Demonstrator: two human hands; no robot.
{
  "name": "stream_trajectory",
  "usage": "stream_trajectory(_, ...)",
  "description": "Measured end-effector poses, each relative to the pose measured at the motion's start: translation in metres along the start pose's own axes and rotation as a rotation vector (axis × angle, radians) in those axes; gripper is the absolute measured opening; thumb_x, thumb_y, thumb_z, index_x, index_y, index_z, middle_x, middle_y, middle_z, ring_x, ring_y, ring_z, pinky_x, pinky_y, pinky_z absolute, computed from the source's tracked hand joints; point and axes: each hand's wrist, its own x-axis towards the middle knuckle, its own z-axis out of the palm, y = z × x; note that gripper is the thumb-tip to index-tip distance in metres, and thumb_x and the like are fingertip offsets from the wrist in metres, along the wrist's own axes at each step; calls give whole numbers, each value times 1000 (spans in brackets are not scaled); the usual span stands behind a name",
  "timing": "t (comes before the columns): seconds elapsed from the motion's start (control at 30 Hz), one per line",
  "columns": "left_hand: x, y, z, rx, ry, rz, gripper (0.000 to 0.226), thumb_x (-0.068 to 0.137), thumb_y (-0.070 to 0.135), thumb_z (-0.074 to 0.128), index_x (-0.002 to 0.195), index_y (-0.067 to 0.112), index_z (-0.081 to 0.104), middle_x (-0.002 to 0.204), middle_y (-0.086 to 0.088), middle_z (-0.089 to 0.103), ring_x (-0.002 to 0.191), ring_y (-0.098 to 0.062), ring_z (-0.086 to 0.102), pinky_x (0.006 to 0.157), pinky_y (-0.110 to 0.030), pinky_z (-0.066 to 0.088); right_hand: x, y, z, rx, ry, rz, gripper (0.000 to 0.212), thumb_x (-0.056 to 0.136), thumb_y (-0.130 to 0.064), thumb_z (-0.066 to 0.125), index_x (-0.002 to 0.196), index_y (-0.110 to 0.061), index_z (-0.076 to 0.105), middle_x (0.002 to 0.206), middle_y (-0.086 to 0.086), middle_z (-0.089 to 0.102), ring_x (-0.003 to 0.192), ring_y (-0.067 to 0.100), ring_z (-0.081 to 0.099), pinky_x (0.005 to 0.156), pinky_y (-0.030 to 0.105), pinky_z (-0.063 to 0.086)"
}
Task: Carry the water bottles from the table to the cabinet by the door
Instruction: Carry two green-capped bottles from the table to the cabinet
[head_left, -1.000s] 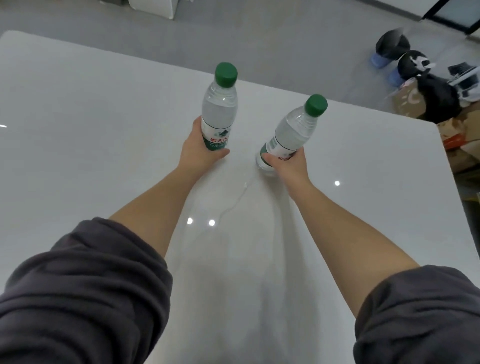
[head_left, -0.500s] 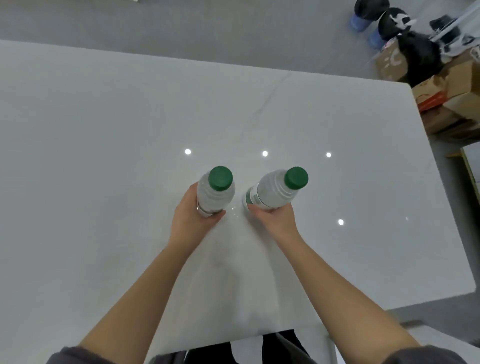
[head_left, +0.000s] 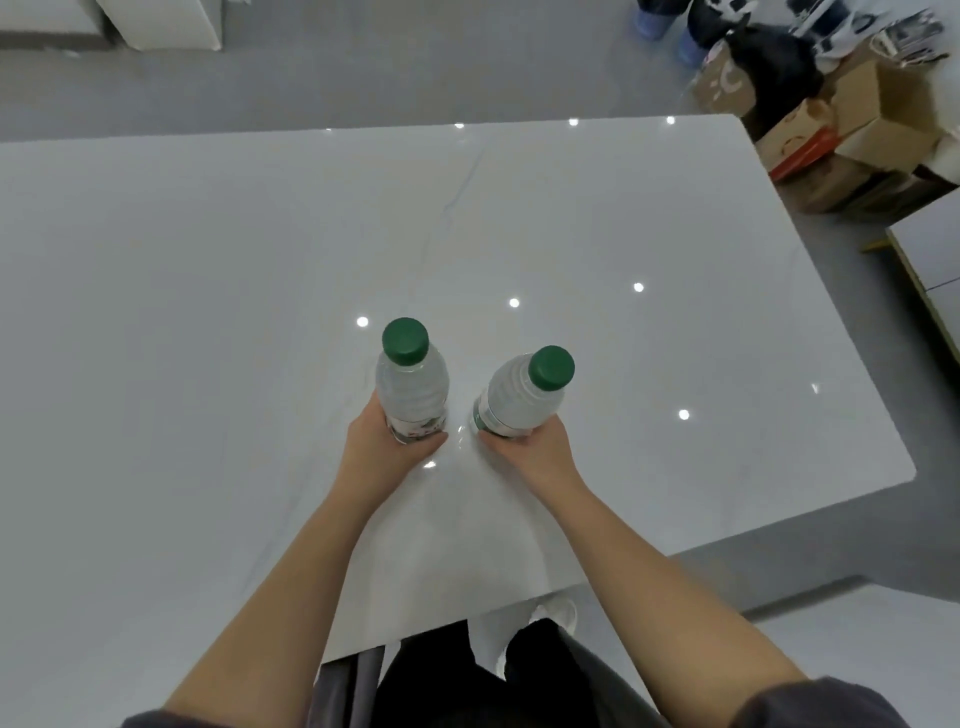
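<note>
Our left sleeve (head_left: 145, 722) and right sleeve (head_left: 831, 701) are dark grey, bunched far behind the left hand (head_left: 384, 447) and right hand (head_left: 535, 449); we wear dark trousers (head_left: 441, 686) and a white shoe (head_left: 558, 610).

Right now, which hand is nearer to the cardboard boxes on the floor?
Right. The right hand, gripping the right water bottle, lies on the side toward the cardboard boxes; the left hand, gripping the left water bottle, sits beside it, farther from them.

The glossy white rectangular tabletop (head_left: 208, 312) with rounded corners stood on a grey floor (head_left: 415, 67). A faint grey vein (head_left: 462, 182) crossed its far half (small bright light reflections (head_left: 514, 302) dotted the surface). Whether the clear green-capped plastic water bottles (head_left: 413, 387) rested on it was unclear.
</note>
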Motion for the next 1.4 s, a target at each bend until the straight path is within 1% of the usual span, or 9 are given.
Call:
stream_trajectory(0.23, -66, 45, 91, 17, -229, 105, 47, 71, 19, 84, 109, 23, 57, 91, 16, 65, 81, 5, 62, 66, -10, 46, -77, 69, -95, 111, 219, 118, 55, 67, -28, 85, 117, -20, 62, 107, -8, 70, 97, 3, 66, 75, 13, 51)
stream_trajectory(0.43, -129, 86, 215, 60, -486, 227, 48, 69, 19, 85, 109, 24, 59, 91, 15, 67, 80, 9, 63, 65, -7, 47, -165, 120, -205, 194, 486, 121, 40, 74, 0, 81, 110, -3, 64, 99, 4, 71, 83, -3, 67, 70, 11, 51)
stream_trajectory(0.57, -169, 117, 296, 88, -638, 327, 51, 69, 24, 86, 112, 26, 60, 96, 19, 67, 87, 11, 62, 68, -7, 46, -220, 153, -269, 256, 680, 168, 59, 70, -14, 86, 122, -12, 58, 112, -1, 70, 98, 3, 67, 82, 17, 55)
stream_trajectory(0.7, -206, 162, 351, 60, -752, 428, 50, 68, 18, 86, 110, 26, 59, 97, 20, 66, 85, 17, 60, 68, -2, 44, -272, 161, -322, 327, 893, 168, 53, 73, -5, 82, 110, -29, 53, 100, -20, 63, 86, -16, 61, 69, 2, 47)
stream_trajectory(0.77, -217, 187, 368, 41, -798, 476, 50, 68, 17, 86, 108, 29, 58, 97, 19, 67, 85, 14, 62, 68, -4, 46, -288, 158, -341, 332, 976, 153, 56, 72, -9, 84, 109, -37, 52, 102, -23, 64, 92, -13, 62, 73, 7, 49)
stream_trajectory(0.9, -234, 250, 403, -20, -910, 598, 51, 67, 18, 86, 108, 26, 59, 96, 19, 69, 86, 9, 64, 67, -6, 47, -307, 138, -382, 387, 1159, 98, 61, 70, -16, 85, 120, -29, 53, 110, -16, 66, 100, -1, 63, 84, 21, 51)
stream_trajectory(1.03, -242, 319, 428, -57, -1032, 723, 53, 68, 21, 86, 113, 29, 59, 102, 17, 70, 90, 7, 65, 71, -13, 52, -318, 97, -427, 407, 1312, -20, 55, 71, -12, 84, 115, -30, 57, 107, -16, 68, 97, -1, 66, 80, 20, 53)
stream_trajectory(1.2, -260, 408, 445, -165, -1049, 904, 50, 68, 17, 85, 101, 39, 56, 98, 18, 68, 92, 2, 65, 78, -21, 51, -337, 41, -488, 397, 1459, -177, 58, 73, -11, 83, 124, -20, 57, 114, -7, 68, 103, 8, 65, 86, 25, 53)
stream_trajectory(1.4, -277, 492, 443, -263, -1072, 1012, 50, 69, 18, 84, 112, 26, 60, 100, 14, 70, 94, -2, 65, 81, -24, 53, -355, -13, -540, 340, 1543, -326, 55, 72, -13, 84, 120, -25, 59, 112, -9, 70, 104, 12, 67, 91, 36, 56)
